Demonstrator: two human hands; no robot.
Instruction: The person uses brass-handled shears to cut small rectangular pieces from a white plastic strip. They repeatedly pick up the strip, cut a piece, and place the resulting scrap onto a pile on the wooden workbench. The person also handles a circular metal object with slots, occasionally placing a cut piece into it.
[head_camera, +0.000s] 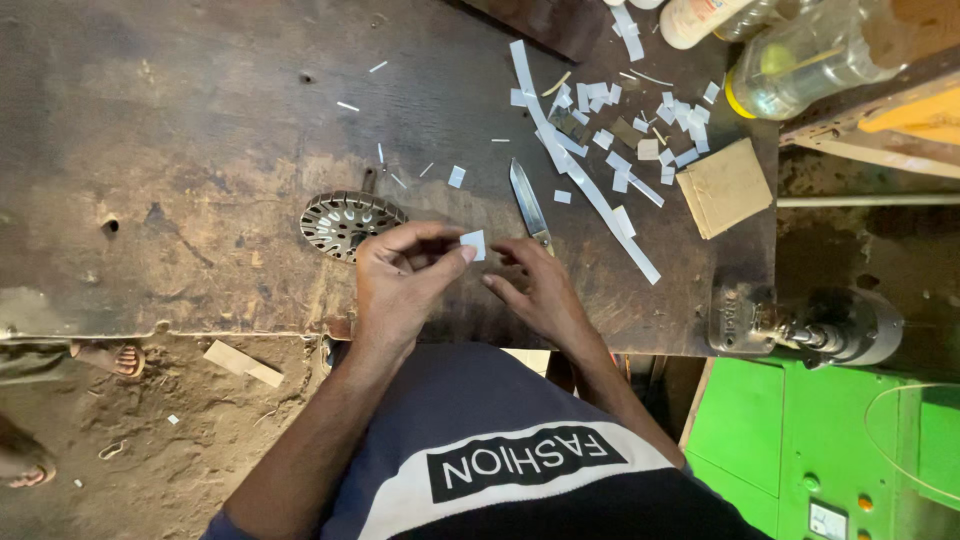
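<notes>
Surface: dark, worn wooden workbench (200, 150), seen from above; sandy dirt floor (150, 440) below its near edge.
Left hand: left hand (400, 275) over the bench's near edge, thumb and fingers pinched shut on a small white paper square (474, 244), held just above the wood.
Right hand: right hand (540, 290) just beside it, fingers loosely curled and resting on the bench, holding nothing I can make out; fingertips near the square, contact unclear.
Close by: steel scissors (528, 203) lying flat just beyond the right hand, point away from the person; round perforated metal disc (348, 222) just beyond the left hand, partly hidden by its knuckles.
Farther out: long white paper strips (600, 205) and scattered white paper offcuts (640, 130) at far right; brown cardboard square (724, 187) beside them; clear plastic bottle with yellow cap (810, 60) on its side at the corner.
Edge: grey metal motor (840, 325) off the bench's right end, green cabinet (800, 430) under it.
Floor: another person's sandalled foot (115, 358) at left.
</notes>
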